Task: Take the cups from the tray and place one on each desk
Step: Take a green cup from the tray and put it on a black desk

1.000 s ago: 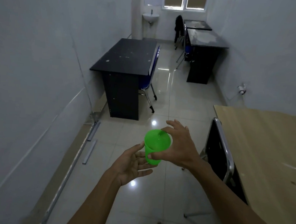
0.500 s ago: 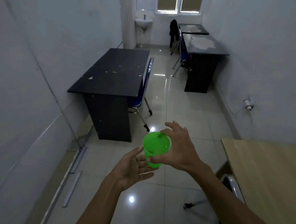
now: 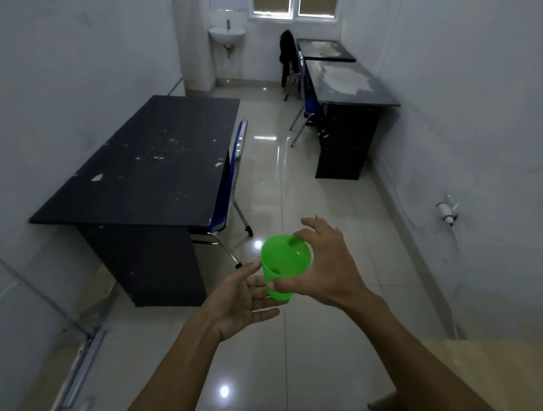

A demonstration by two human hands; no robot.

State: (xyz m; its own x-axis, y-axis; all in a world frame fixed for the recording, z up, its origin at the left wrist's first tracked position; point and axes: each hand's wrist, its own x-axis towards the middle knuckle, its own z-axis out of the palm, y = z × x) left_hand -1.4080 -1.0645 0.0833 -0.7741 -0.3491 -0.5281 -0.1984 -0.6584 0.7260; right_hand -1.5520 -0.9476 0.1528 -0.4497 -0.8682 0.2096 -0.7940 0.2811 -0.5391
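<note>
While the black desk (image 3: 145, 162) looms nearer than before, right hand (image 3: 327, 266) pinches green cup (image 3: 284, 266), left hand (image 3: 242, 302) spread beneath.

One head-worn wide-angle camera looks forward and down along a narrow room — both forearms reach in from the bottom edge, close to the lens. A black desk (image 3: 145, 162) sits left at middle range; the window (image 3: 295, 0) lies far off — top centre.

- My right grip (image 3: 329, 272) pinches the green cup (image 3: 284, 266) by its rim, upright.
- My left grip (image 3: 242, 302) lies open, palm up, just beside the cup's base.
- A black table (image 3: 145, 166) stands ahead on my left.
</note>
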